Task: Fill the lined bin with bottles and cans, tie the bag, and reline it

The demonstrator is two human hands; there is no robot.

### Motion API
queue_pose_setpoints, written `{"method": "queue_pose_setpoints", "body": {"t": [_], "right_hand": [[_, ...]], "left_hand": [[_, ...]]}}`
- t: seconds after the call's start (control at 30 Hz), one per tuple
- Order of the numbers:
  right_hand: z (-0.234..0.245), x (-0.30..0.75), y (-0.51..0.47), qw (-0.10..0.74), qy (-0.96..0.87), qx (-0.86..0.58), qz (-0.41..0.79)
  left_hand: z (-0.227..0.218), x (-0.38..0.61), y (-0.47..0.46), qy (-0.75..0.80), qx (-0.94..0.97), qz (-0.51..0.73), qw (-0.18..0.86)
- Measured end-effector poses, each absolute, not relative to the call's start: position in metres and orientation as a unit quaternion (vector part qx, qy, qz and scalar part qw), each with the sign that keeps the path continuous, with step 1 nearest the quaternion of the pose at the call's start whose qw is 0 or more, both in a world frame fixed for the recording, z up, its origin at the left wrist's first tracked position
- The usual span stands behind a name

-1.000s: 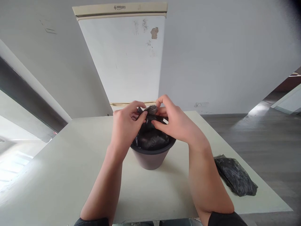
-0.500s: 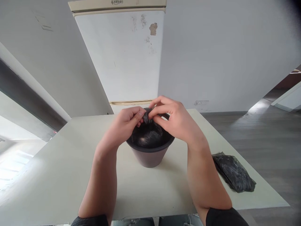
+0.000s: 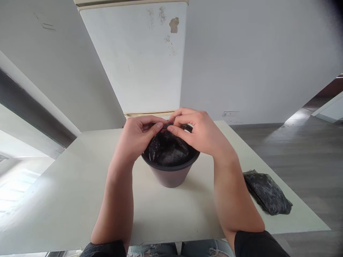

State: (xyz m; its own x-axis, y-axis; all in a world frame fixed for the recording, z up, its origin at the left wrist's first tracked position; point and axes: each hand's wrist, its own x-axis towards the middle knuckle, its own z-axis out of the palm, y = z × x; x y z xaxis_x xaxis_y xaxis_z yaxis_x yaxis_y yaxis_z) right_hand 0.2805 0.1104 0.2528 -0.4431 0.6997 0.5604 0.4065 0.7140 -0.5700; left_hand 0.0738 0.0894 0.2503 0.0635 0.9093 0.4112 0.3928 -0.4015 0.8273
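Note:
A small dark round bin [image 3: 171, 176] stands in the middle of a pale table [image 3: 66, 192]. A black plastic bag [image 3: 167, 151] lies crumpled inside it. My left hand [image 3: 138, 137] and my right hand [image 3: 197, 134] hover over the bin's far rim, fingertips meeting. Both pinch the top of the black bag between thumb and fingers. The pinched part of the bag is mostly hidden behind my fingers.
A folded stack of black plastic bags [image 3: 268, 194] lies near the table's right edge. A white fridge [image 3: 142, 60] stands against the wall behind the table. Grey floor lies to the right.
The gathered top of the bag was held up above the bin; now both hands have come down to the rim and the bag sits lower inside. The view tilted slightly down.

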Motion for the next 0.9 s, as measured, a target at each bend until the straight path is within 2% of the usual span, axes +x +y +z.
{"method": "queue_pose_setpoints", "body": {"t": [0.13, 0.4, 0.53, 0.63, 0.8, 0.9], "right_hand": [[0.251, 0.291, 0.117, 0.384, -0.819, -0.384, 0.188], [0.246, 0.32, 0.128, 0.276, -0.811, -0.492, 0.157], [0.248, 0.317, 0.123, 0.303, -0.807, -0.498, 0.097], [0.249, 0.303, 0.117, 0.315, -0.819, -0.466, 0.112], [0.243, 0.276, 0.112, 0.228, -0.866, -0.419, 0.146], [0.241, 0.27, 0.113, 0.221, -0.859, -0.44, 0.138]], "left_hand": [[0.243, 0.062, 0.104, 0.522, 0.647, 0.503, 0.236], [0.235, 0.036, 0.117, 0.602, 0.66, 0.423, 0.151], [0.239, 0.04, 0.112, 0.598, 0.663, 0.437, 0.109], [0.246, 0.049, 0.103, 0.559, 0.66, 0.484, 0.135], [0.255, 0.066, 0.089, 0.489, 0.681, 0.511, 0.189], [0.254, 0.07, 0.089, 0.476, 0.695, 0.502, 0.195]]}}
